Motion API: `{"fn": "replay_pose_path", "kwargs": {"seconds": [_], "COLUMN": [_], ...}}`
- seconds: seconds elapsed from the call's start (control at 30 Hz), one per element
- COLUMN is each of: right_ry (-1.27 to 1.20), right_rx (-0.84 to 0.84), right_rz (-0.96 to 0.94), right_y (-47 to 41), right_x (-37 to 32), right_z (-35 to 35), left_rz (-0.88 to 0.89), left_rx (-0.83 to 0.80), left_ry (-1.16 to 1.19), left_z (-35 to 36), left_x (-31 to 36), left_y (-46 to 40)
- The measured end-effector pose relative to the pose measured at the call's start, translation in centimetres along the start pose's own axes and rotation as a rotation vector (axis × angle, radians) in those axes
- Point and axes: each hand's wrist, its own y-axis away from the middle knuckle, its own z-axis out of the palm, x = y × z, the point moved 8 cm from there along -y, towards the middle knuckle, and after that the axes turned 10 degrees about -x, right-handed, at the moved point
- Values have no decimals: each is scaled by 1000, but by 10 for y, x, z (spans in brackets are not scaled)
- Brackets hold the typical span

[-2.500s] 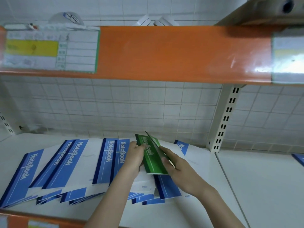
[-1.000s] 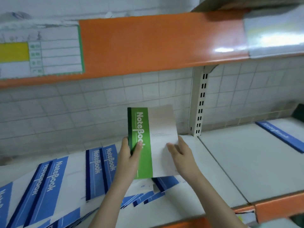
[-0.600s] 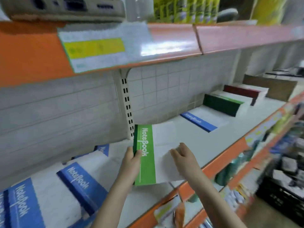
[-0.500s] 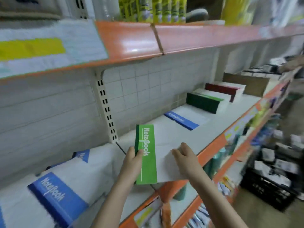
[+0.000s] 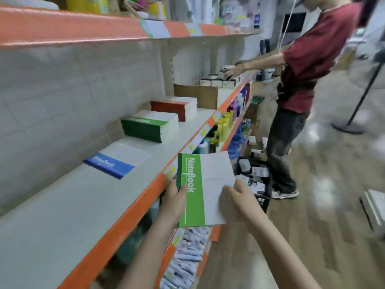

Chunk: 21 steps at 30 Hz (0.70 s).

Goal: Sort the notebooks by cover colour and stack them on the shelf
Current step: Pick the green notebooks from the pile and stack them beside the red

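Note:
I hold a green notebook [image 5: 200, 188] in front of me, out past the orange front edge of the shelf [image 5: 133, 207]. My left hand [image 5: 174, 202] grips its green spine side, thumb on the cover. My right hand [image 5: 237, 202] holds its white right side. Further along the shelf board lie a blue notebook [image 5: 112, 162], then a green stack [image 5: 149, 126], then a red stack [image 5: 175, 106].
A brown cardboard box [image 5: 198, 94] stands beyond the red stack. A person in a red shirt [image 5: 295, 80] stands in the aisle, reaching onto the far shelf. A black crate [image 5: 253, 176] sits on the floor. Bottles fill the lower shelves.
The view has swung right along the shelf. The loose blue pile is out of sight. The green notebook, still in both hands, has come out past the shelf edge toward the sorted stacks.

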Motion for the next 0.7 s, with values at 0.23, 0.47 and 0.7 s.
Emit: {"fn": "replay_pose_path", "kwargs": {"seconds": [0.23,0.47,0.7], "right_ry": [75,39,57], "right_rx": [158,206,221], "right_rz": [44,56,74], "right_y": [-17,-33,-91], "right_x": [33,45,48], "right_z": [-114,-157,-188], "left_rz": [7,-14,23], "left_rx": [-125,-167,-173], "left_ry": [67,75,99], "left_z": [110,154,171], "left_x": [20,34,49], "left_y": [-54,-87,-150]}}
